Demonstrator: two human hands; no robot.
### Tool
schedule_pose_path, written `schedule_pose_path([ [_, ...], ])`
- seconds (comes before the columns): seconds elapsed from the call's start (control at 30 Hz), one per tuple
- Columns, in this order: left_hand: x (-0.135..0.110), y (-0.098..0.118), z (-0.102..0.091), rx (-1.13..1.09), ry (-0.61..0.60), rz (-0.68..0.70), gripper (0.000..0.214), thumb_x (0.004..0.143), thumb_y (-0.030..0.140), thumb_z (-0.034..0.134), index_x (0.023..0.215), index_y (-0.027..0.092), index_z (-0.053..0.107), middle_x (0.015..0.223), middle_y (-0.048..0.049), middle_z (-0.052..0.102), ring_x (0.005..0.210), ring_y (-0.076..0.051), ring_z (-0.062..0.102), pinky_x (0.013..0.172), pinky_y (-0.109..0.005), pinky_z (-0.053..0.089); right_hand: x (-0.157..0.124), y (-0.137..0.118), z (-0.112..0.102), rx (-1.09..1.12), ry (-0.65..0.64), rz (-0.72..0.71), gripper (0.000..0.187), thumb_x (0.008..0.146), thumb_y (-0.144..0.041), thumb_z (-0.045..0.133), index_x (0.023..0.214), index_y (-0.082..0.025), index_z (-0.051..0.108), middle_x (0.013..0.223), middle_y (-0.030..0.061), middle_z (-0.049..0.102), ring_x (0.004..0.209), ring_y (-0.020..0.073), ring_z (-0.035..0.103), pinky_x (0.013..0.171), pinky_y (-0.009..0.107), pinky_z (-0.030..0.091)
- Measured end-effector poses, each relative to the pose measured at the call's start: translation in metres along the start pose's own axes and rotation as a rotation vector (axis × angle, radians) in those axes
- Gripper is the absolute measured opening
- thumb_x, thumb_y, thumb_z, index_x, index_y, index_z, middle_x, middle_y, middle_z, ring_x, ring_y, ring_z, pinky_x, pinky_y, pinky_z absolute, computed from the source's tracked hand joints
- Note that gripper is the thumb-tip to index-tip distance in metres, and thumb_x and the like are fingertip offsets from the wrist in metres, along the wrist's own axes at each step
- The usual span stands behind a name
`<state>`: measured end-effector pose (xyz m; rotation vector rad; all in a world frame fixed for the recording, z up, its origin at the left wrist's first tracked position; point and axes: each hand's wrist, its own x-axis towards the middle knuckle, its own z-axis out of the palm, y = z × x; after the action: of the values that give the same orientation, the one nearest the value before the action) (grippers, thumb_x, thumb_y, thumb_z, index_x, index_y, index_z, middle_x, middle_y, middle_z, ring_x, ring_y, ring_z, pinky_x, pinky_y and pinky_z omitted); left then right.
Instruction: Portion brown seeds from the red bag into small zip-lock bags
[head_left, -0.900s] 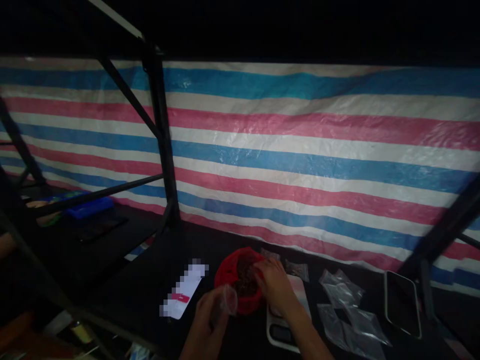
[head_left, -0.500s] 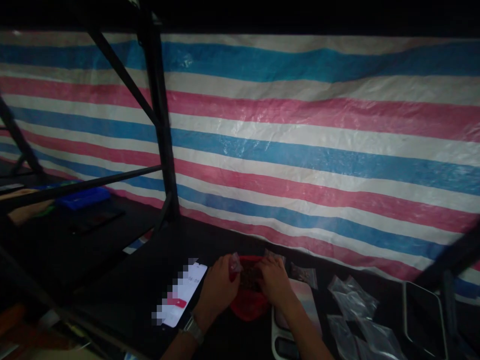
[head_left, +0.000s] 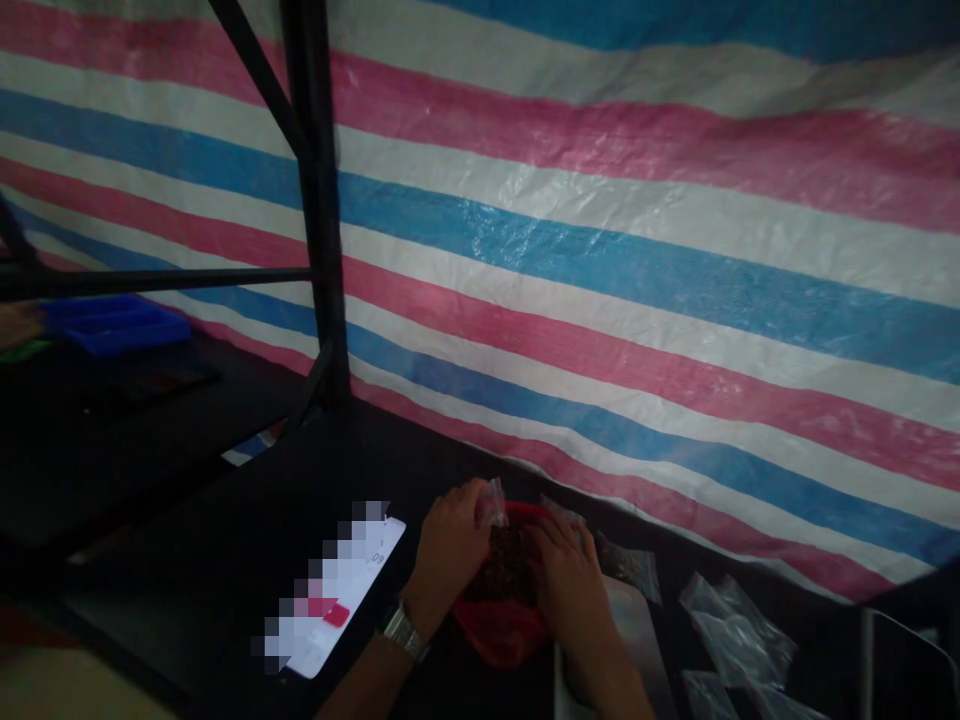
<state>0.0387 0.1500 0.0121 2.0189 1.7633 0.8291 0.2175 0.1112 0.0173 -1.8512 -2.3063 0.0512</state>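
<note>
A red container (head_left: 504,640), which looks like an open plastic bag, holds small brown pieces (head_left: 510,568) too dim to name. On its left side my left hand (head_left: 455,532) is closed, with a small clear plastic bag (head_left: 493,503) sticking out from its fingers. My right hand (head_left: 564,562) is at the container's right side, its fingers bent over the rim beside the brown pieces. The fingertips are partly hidden, and what they pinch cannot be made out. Beneath my right forearm a scale-like device (head_left: 636,640) is partly covered.
A lit phone (head_left: 337,600) lies to the left. Clear bags (head_left: 739,630) and a filled small bag (head_left: 634,565) lie to the right, near a dark framed tray or screen (head_left: 907,665). Beyond a black post (head_left: 319,200) are a blue tray (head_left: 112,322) and another person's hand (head_left: 19,325).
My view has tilted down and shifted, so the striped sheet sits higher. The clear bag is still at my left fingers, and my right hand stays at the red container's rim.
</note>
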Motion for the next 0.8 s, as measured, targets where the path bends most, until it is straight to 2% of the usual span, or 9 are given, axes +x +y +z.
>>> schedule_pose_path([
  [0.07,0.000,0.003,-0.001,-0.065,0.044,0.007,0.024,0.104,0.025,0.061,0.126,0.020,0.068,0.127,-0.0082,0.073,0.114,-0.025,0.071,0.102,-0.050,0.057,0.002,0.002,0.004,-0.009,0.026,0.000,0.048,0.098,-0.006,0.046,0.136,-0.021,0.071,0.152,0.0097,0.065,0.156,0.0291,0.041,0.128,0.051,0.021],
  [0.13,-0.001,0.004,-0.002,-0.137,0.076,0.015,0.031,0.103,0.014,0.050,0.127,0.021,0.068,0.127,-0.0083,0.075,0.118,-0.024,0.070,0.108,-0.048,0.053,0.003,0.004,0.007,-0.035,0.080,0.009,0.052,0.094,-0.001,0.046,0.135,-0.021,0.071,0.151,0.0090,0.066,0.159,0.0305,0.035,0.128,0.055,0.020],
  [0.2,-0.005,0.000,-0.003,-0.211,0.082,0.025,0.037,0.099,0.011,0.047,0.128,0.023,0.067,0.129,-0.0078,0.075,0.121,-0.024,0.069,0.110,-0.045,0.052,0.002,0.006,0.006,-0.064,0.132,0.031,0.058,0.090,0.003,0.045,0.135,-0.023,0.071,0.148,0.0076,0.069,0.160,0.0317,0.034,0.128,0.058,0.019],
  [0.3,-0.016,-0.009,-0.002,-0.311,0.063,0.038,0.039,0.095,0.018,0.054,0.133,0.024,0.064,0.136,-0.0080,0.071,0.125,-0.025,0.068,0.110,-0.043,0.053,-0.002,0.011,-0.001,-0.081,0.146,0.040,0.066,0.085,0.007,0.042,0.135,-0.024,0.071,0.146,0.0064,0.071,0.159,0.0320,0.035,0.127,0.061,0.018],
  [0.43,-0.032,-0.017,0.001,-0.416,0.050,0.014,0.058,0.093,0.034,0.064,0.148,0.021,0.050,0.152,-0.0144,0.054,0.138,-0.029,0.060,0.114,-0.047,0.050,-0.006,0.012,-0.017,-0.052,0.108,-0.018,0.067,0.085,0.006,0.044,0.138,-0.027,0.069,0.150,0.0054,0.067,0.158,0.0319,0.036,0.126,0.062,0.018],
  [0.57,-0.041,-0.019,-0.001,-0.533,-0.053,0.037,0.051,0.095,0.039,0.063,0.144,0.027,0.055,0.147,-0.0089,0.063,0.136,-0.027,0.061,0.117,-0.044,0.047,0.003,0.004,-0.029,0.002,0.051,0.013,0.054,0.094,-0.004,0.049,0.136,-0.028,0.072,0.148,0.0070,0.068,0.153,0.0337,0.044,0.124,0.061,0.023],
  [0.67,-0.045,-0.022,-0.005,-0.645,-0.096,-0.014,0.057,0.095,0.040,0.064,0.149,0.026,0.052,0.153,-0.0098,0.062,0.141,-0.028,0.058,0.122,-0.047,0.042,0.010,-0.002,-0.031,0.034,0.033,0.042,0.051,0.096,-0.007,0.052,0.136,-0.029,0.072,0.144,0.0073,0.071,0.148,0.0335,0.049,0.123,0.058,0.027],
  [0.73,-0.047,-0.024,-0.006,-0.718,-0.100,-0.038,0.056,0.095,0.043,0.063,0.147,0.024,0.054,0.152,-0.0110,0.063,0.138,-0.029,0.061,0.118,-0.045,0.045,0.009,-0.002,-0.028,0.045,0.038,0.062,0.052,0.094,-0.005,0.052,0.132,-0.031,0.074,0.143,0.0048,0.072,0.148,0.0335,0.049,0.123,0.058,0.026],
  [0.8,-0.049,-0.025,-0.005,-0.749,-0.103,-0.055,0.048,0.095,0.045,0.062,0.137,0.023,0.061,0.142,-0.0114,0.070,0.127,-0.029,0.068,0.110,-0.042,0.052,0.004,0.000,-0.026,0.041,0.048,0.079,0.053,0.092,-0.003,0.051,0.128,-0.033,0.077,0.143,0.0035,0.072,0.149,0.0345,0.048,0.122,0.060,0.025],
])
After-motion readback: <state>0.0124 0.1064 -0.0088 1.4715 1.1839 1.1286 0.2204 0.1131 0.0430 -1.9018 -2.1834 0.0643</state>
